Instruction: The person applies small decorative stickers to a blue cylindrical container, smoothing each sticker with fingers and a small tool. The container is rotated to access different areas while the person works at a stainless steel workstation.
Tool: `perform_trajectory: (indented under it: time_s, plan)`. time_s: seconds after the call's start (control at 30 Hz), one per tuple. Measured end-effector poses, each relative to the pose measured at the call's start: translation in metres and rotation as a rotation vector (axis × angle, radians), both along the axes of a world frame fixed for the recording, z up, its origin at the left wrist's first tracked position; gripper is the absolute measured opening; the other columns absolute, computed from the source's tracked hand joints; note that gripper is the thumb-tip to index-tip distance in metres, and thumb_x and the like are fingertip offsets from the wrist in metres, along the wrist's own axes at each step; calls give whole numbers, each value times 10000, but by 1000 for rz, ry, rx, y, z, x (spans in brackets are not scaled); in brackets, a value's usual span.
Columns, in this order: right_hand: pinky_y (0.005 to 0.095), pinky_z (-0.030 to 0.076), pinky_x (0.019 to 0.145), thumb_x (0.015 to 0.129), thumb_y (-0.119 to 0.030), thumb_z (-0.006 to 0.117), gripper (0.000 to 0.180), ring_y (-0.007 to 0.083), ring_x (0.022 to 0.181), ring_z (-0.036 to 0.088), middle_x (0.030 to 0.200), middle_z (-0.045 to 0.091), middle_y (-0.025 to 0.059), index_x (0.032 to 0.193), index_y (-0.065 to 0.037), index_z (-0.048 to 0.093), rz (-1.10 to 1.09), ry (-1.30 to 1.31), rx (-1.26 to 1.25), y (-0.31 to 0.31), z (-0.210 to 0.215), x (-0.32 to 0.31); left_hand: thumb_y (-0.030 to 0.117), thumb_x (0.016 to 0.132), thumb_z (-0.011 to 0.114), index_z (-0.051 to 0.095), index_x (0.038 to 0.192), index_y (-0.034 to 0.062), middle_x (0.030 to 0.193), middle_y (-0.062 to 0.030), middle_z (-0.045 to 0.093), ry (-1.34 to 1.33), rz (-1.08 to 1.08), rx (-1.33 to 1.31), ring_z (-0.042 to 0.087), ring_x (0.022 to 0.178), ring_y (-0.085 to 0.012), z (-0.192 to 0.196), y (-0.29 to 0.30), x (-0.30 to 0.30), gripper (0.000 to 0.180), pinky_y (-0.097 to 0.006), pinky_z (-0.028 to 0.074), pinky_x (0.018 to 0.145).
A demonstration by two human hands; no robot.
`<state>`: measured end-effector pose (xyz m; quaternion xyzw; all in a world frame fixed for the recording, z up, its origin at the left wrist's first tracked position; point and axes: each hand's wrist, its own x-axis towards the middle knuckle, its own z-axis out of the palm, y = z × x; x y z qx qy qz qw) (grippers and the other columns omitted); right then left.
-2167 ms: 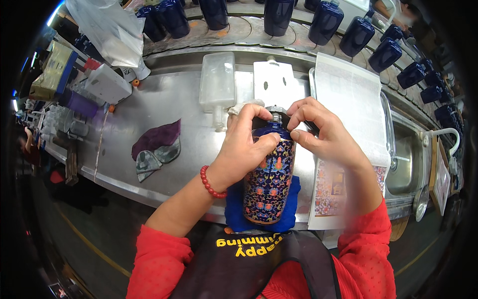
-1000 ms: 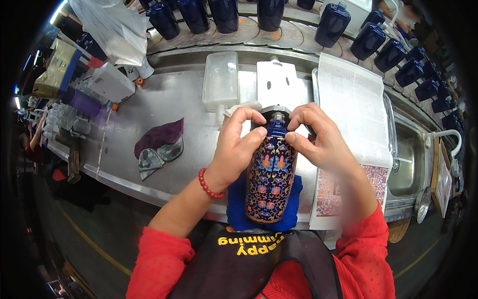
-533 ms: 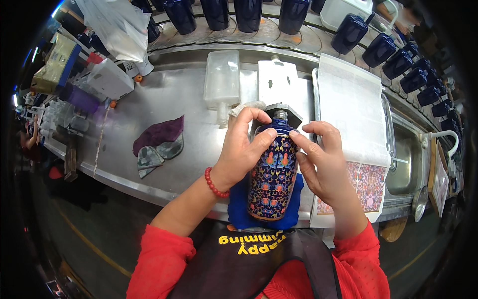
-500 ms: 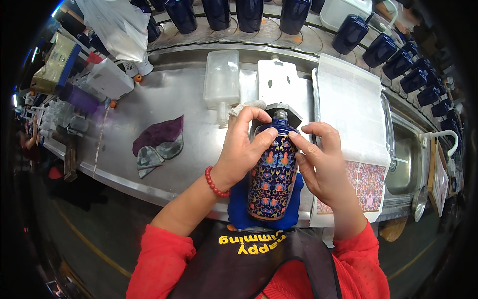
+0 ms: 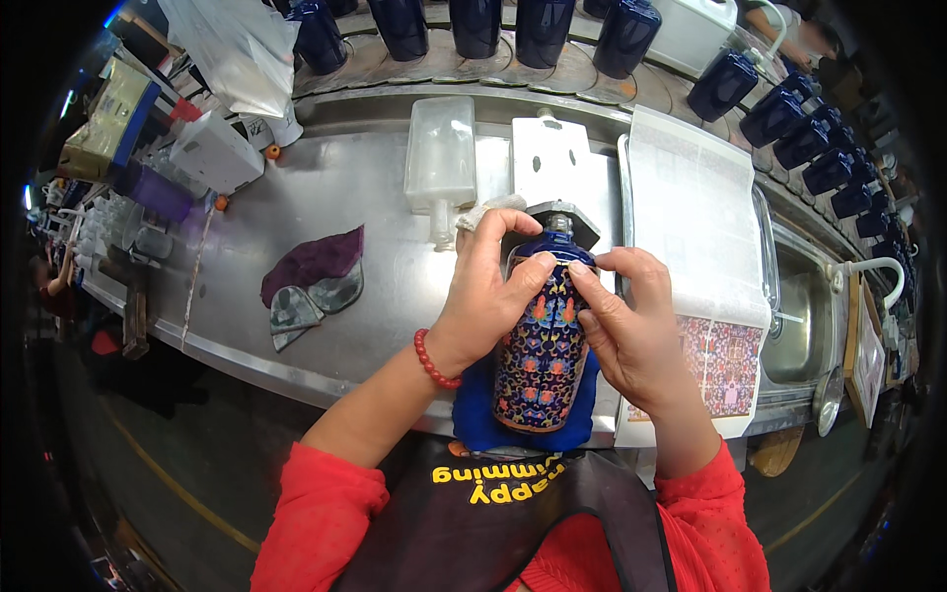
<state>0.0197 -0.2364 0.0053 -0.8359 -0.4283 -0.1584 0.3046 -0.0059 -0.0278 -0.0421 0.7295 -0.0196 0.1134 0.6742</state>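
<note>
We are standing at the long steel bench [image 5: 326, 197]; a sheet of patterned decals [image 5: 725, 365] is lying on its right part, near the sink [image 5: 799, 326]. We are resting the dark blue vase [image 5: 541, 345] with coloured flowers on a blue cloth [image 5: 473, 414] at the bench's near edge, tilted toward us; our left hand [image 5: 483, 296] is wrapping its shoulder, and our right hand [image 5: 631, 331] is pressing thumb and fingers on the pattern near the neck. We judge the decal could wrinkle if the thumbs push unevenly; the vase could slide off the edge.
</note>
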Motion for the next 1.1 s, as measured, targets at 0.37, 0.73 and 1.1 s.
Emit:
perform_trajectory:
  time_s: [0.37, 0.73, 1.1]
  plan:
    - [481, 461, 1010, 868, -86, 736, 496, 377, 1171, 546, 1228, 570, 172, 1348, -22, 629, 11, 66, -2, -5, -1, 0, 158, 884, 637, 482, 1330, 31, 1273, -113, 502, 138, -78, -123, 449, 1218, -168, 6, 12, -14, 489, -336, 368, 1086]
    - [483, 444, 1043, 912, -124, 724, 494, 379, 1209, 530, 1274, 558, 177, 1380, -24, 601, 15, 88, -9, -5, -1, -3, 75, 864, 679, 498, 1285, 2, 1251, -154, 522, 139, -14, -270, 526, 1180, -225, 20, -8, -9, 464, -363, 467, 984]
    - [488, 478, 980, 777, -59, 794, 566, 380, 1136, 572, 1218, 584, 177, 1320, -7, 643, 0, 69, 10, -5, -1, -5, 201, 922, 726, 503, 1303, 24, 1229, -140, 551, 125, 46, -95, 551, 1063, -187, 12, -10, -6, 475, -356, 469, 930]
